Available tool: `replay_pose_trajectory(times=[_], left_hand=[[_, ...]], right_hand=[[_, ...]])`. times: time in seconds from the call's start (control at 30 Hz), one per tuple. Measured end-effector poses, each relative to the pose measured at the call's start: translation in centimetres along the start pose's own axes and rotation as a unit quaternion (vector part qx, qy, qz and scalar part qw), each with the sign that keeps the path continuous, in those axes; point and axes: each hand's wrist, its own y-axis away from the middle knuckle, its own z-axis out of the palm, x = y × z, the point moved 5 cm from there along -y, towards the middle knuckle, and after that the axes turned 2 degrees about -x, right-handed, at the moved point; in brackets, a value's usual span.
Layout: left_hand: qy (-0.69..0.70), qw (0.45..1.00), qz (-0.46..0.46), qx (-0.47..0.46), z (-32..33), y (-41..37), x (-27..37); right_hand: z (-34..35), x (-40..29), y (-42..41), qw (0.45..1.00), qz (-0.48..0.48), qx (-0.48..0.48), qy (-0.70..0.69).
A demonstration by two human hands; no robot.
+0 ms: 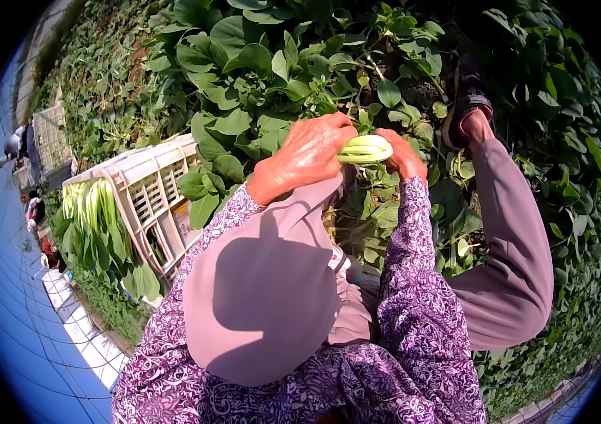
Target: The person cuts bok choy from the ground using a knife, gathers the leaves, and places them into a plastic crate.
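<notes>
Ahead of my body, my left hand is closed around a leafy green vegetable with thick pale stalks, like bok choy. The cut or root end of the stalks points right, towards my right hand. My right fingers curl behind that end and touch it; their tips are partly hidden. The vegetable's leaves are hidden by my left hand and the mauve cloth over my front. Broad-leaved green plants grow from the soil just beyond both hands.
A pale plastic crate lies tilted at my left, with harvested leafy greens packed at its opening. My bent leg and dark shoe are at the right among plants. Farther left, a person is near another crate.
</notes>
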Motion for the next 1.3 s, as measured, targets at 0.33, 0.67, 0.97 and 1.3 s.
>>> replay_pose_trajectory(times=[0.33,0.67,0.97,1.3], left_hand=[[0.166,0.952,-0.231,0.116,-1.0,2.6,-13.4],[-0.017,0.993,-0.119,0.022,-0.6,-4.5,-2.9],[-0.277,0.949,-0.091,-0.117,11.4,-0.9,-7.2],[-0.327,0.941,-0.041,-0.075,11.3,0.2,-7.6]], right_hand=[[-3.3,2.9,2.9,0.983,-0.024,0.176,0.050],[1.6,0.5,1.1,0.957,-0.124,0.254,0.058],[-0.3,2.3,2.4,0.971,-0.125,0.197,0.059],[4.0,2.1,-1.1,0.955,-0.165,0.200,0.147]])
